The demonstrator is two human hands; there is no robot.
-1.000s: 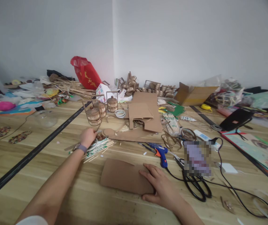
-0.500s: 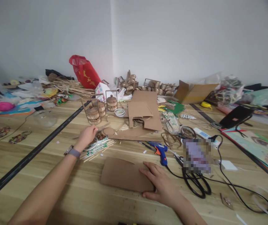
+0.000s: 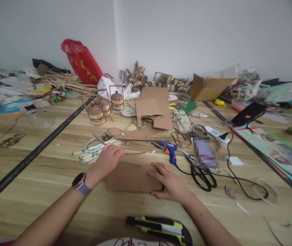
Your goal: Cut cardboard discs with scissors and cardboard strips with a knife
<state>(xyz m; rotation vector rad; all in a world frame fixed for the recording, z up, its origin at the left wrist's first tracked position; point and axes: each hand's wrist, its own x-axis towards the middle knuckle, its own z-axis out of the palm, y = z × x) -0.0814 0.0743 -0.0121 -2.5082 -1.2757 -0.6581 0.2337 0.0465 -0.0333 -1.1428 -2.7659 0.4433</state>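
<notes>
Between my arms, on the wooden table, lies a rectangular piece of brown cardboard (image 3: 128, 177). My right hand (image 3: 170, 184) grips its right end, with the fingers over the top and the thumb at the near edge. Above the cardboard's far left corner, my left hand (image 3: 108, 158) is closed on a thin brown strip (image 3: 135, 153) that sticks out to the right. The strip shows nearly edge-on, and its material is unclear. Beyond this hand lie bundled thin sticks (image 3: 89, 155) and white rings (image 3: 93, 144). A yellow and black utility knife (image 3: 161, 228) rests at the near edge.
A blue glue gun (image 3: 171, 150) and black-handled scissors (image 3: 203, 176) lie right of the cardboard, among black cables. Small lidded baskets (image 3: 96, 114) stand at the back left. Further back are larger cardboard sheets (image 3: 149, 107), an open box (image 3: 212, 89) and a red bag (image 3: 84, 65).
My left hand has moved right and nearer, bringing the strip over to the cardboard. The view has tilted down, showing the utility knife. My right hand keeps its place on the cardboard.
</notes>
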